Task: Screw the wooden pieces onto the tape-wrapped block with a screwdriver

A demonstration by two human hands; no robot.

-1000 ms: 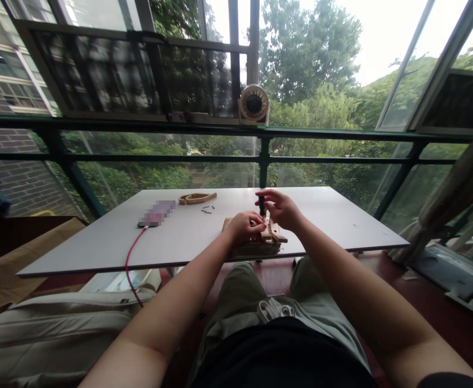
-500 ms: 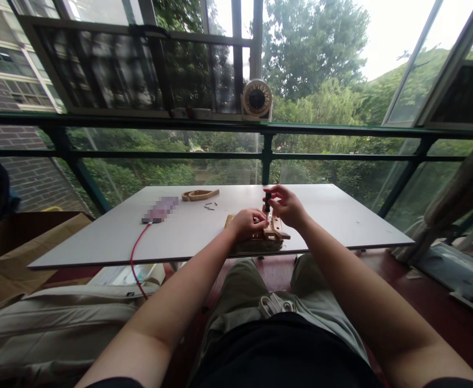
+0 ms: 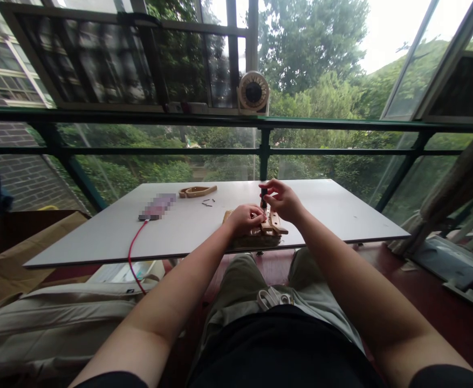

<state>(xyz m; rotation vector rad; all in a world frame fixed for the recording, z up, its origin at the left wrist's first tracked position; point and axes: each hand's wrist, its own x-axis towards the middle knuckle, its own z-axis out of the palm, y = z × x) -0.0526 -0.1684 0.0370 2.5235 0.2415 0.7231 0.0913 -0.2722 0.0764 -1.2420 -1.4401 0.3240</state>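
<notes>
My right hand (image 3: 285,200) grips the black handle of a screwdriver (image 3: 264,197) that stands upright, tip down. Close by its lower end, my left hand (image 3: 245,219) has thumb and fingertips pinched together; what sits between them is too small to make out. Under the hands are light wooden parts, among them a piece with holes (image 3: 275,221). They rest on a brownish block (image 3: 260,241) at the table's near edge, partly covered by my left hand. Where the screwdriver tip meets the work is hidden by the fingers.
On the white table (image 3: 333,215), a curved wooden piece (image 3: 198,191) lies at the back with several small screws (image 3: 208,202) near it. A phone-like device (image 3: 157,207) with a red cable (image 3: 131,249) lies left. A small round fan (image 3: 254,92) stands on the railing.
The whole view has shifted slightly, so things appear a little higher and further left. Both hands keep nearly the same pose around the screwdriver and the wooden parts.
</notes>
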